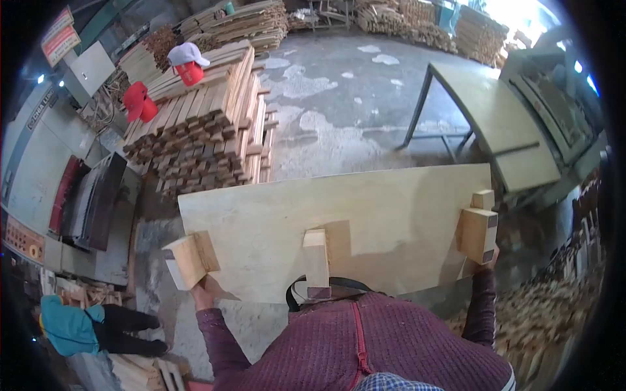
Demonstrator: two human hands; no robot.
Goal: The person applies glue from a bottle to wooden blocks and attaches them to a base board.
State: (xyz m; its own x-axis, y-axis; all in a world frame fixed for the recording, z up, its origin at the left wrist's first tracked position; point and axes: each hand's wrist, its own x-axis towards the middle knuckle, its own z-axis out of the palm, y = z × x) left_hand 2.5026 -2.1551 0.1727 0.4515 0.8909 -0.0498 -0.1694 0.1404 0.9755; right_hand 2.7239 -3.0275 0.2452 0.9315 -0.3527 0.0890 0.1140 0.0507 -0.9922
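Note:
A wide plywood board point(398, 228) spans the view in front of my chest, slightly tilted. Wooden blocks stand on it: a left block point(189, 260), a middle block point(316, 260) and a right block point(479, 234), with a smaller block point(482, 199) beyond the right one. My left hand point(203, 293) is closed at the board's near left corner, under the left block, its fingers mostly hidden. At the right end, my right hand point(490, 258) grips the edge beside the right block; only part of it shows. A black strap point(345, 283) loops along the near edge.
Beyond the board stands a stack of wooden strips point(202, 124) carrying a white cap point(188, 53) and a red cap point(135, 98). A large machine point(52, 163) is at left, a metal-legged table point(495, 117) at right. A person point(72, 326) in teal is at lower left.

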